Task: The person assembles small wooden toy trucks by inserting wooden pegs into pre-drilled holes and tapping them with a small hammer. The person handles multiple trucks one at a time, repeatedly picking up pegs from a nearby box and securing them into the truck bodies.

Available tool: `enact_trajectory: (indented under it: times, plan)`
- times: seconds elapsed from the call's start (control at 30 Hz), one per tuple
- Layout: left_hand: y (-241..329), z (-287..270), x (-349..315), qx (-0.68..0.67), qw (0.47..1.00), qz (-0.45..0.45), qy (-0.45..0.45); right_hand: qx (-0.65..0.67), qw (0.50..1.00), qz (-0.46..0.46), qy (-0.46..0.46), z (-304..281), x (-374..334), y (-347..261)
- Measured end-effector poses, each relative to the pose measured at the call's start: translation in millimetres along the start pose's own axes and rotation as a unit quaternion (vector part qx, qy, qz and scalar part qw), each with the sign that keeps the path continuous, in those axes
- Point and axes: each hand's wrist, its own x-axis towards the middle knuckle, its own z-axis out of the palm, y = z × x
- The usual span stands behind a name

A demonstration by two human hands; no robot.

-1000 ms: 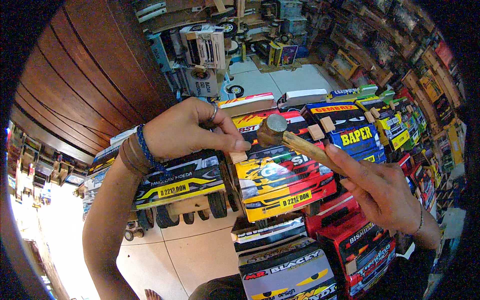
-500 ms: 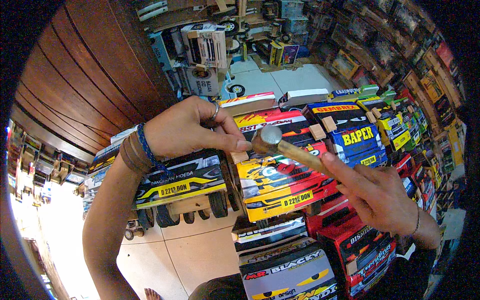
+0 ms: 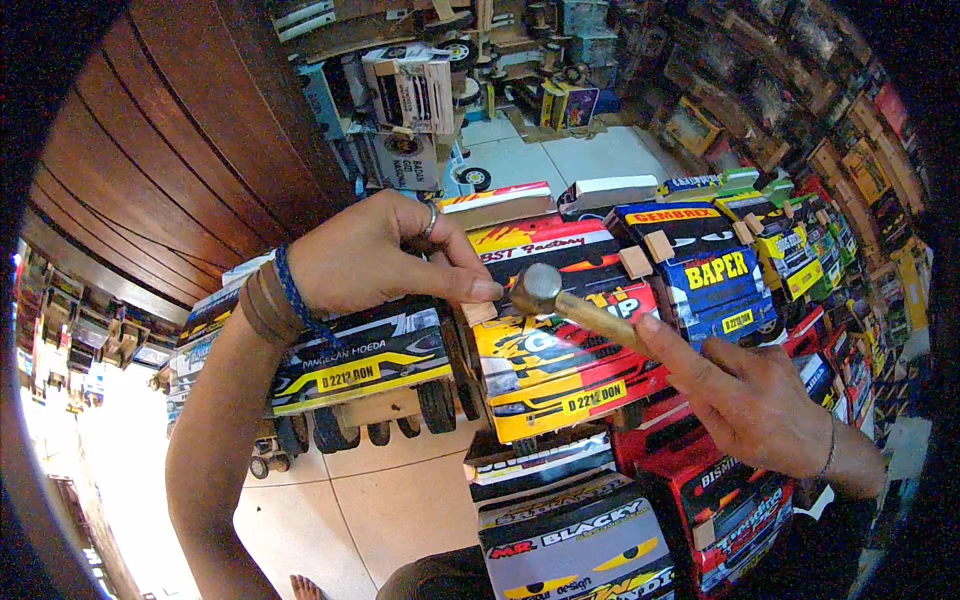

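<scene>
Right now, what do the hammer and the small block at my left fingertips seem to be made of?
Hammer head: probably steel, lightly shiny; its grey face catches light. Hammer handle: likely smooth wood, from its tan colour. Small block: apparently unpainted wood, pale and matte.

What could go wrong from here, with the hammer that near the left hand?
The hammer has its head close beside the left hand, so a stray swing might catch the fingers. The small wooden block sits under the thumb tip and could slip or tilt if struck off-centre. A glancing blow might also dent the yellow-and-red toy truck.
</scene>
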Motion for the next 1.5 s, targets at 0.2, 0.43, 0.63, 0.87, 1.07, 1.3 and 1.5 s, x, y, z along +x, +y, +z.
enact_trajectory:
  times: [0.2,0.43,0.63,0.87,1.07,1.3,1.5]
  plan:
    - [0.0,0.1,-0.3,-0.023,1.0,0.006,-0.003,0.049,0.999,0.004,0.005,-8.6,5.9,-0.4]
    - [0.7,0.1,0.0,-0.014,1.0,0.015,-0.001,0.044,0.999,0.009,-0.013,-1.2,4.6,2.9]
    - [0.8,-1.4,-0.1,-0.02,1.0,0.007,-0.01,0.036,0.999,0.013,-0.007,-6.9,6.6,2.9]
    - [-0.9,0.8,1.1,-0.055,0.998,0.001,-0.005,0.122,0.988,-0.005,0.094,-11.0,16.2,0.1]
    - [-2.9,-2.8,1.3,-0.041,0.999,0.016,-0.015,0.174,0.981,0.074,-0.039,-19.5,7.3,6.0]
    - [3.4,-4.4,0.9,0.026,0.999,0.016,-0.027,0.053,0.966,0.172,0.184,-37.7,-39.0,29.5]
    - [0.3,-5.6,4.1,0.058,0.997,0.047,-0.032,-0.103,0.87,0.287,0.389,-59.9,-160.8,100.4]
